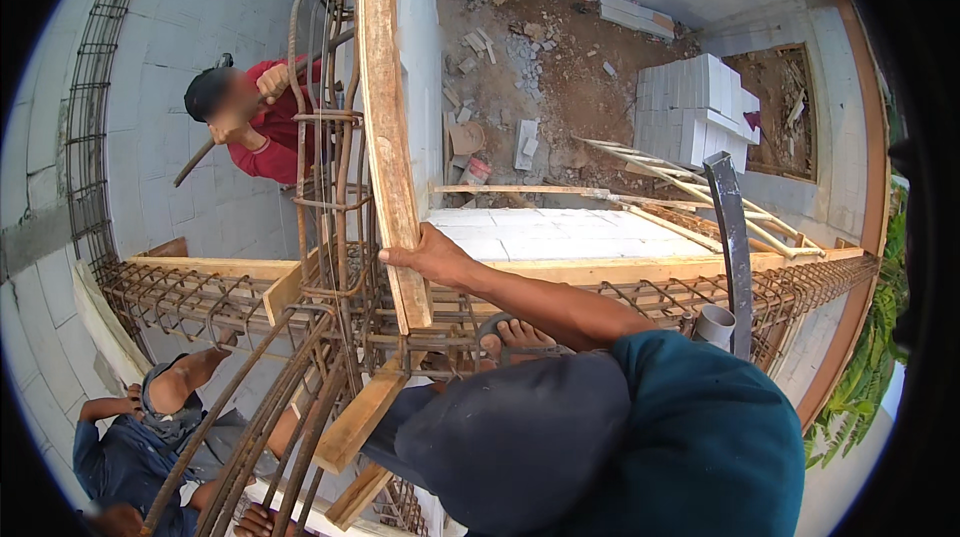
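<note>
Mid-frame, the right hand (440, 256) is gripping a wooden board (393, 137), seemingly positioning it beside rebar (330, 117); any shift is calling for steadiness. The left hand isn't showing.

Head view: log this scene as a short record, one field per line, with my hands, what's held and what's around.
Right hand: gripping a long wooden board near its lower end in the picture
Left hand: not in view
Left of board: tied rebar column
Co-worker, upper left: person in red, holding a dark bar
Lower left: person in blue
Upper right: stacked pale blocks
</note>
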`<action>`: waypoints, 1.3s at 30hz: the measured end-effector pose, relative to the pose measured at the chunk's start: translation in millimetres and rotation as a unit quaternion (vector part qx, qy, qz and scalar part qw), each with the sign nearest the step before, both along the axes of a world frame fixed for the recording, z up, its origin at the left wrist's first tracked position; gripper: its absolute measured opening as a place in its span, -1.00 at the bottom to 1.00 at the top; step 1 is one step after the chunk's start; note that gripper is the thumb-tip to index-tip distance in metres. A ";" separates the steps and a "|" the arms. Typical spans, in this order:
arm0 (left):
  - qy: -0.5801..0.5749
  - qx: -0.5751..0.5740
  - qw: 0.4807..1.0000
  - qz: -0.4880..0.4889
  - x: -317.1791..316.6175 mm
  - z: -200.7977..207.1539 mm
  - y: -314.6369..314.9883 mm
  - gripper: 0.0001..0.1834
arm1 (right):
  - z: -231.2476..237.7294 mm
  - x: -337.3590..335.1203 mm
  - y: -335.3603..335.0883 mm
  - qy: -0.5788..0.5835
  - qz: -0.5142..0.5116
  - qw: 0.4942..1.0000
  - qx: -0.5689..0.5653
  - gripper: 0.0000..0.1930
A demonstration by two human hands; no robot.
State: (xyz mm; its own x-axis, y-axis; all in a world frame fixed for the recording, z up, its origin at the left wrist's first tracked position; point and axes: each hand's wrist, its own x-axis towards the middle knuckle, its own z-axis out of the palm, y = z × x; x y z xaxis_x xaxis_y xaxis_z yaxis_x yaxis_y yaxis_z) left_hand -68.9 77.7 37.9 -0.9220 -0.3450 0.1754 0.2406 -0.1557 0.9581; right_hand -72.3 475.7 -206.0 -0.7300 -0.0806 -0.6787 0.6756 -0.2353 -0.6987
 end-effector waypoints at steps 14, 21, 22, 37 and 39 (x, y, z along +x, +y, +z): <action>0.004 -0.011 0.997 0.074 9.9 4.2 3.1 -0.56 | -0.3 2.5 15.1 0.042 0.045 0.998 -0.022 -0.14; -0.001 0.021 0.974 0.228 53.0 10.0 -13.9 -0.56 | -1.4 -0.4 11.0 0.015 0.045 0.998 -0.044 -0.18; -0.014 0.033 0.965 0.260 58.8 10.6 -15.5 -0.56 | -3.5 -0.4 8.7 0.047 0.012 0.996 -0.077 -0.20; 0.022 0.084 0.981 0.173 86.9 -3.3 -53.0 -0.58 | -12.0 4.9 15.1 -0.015 0.070 0.995 -0.065 -0.17; 0.031 0.069 0.977 0.198 82.1 -3.1 -43.8 -0.50 | -14.5 3.8 16.9 0.002 0.081 0.994 -0.070 -0.19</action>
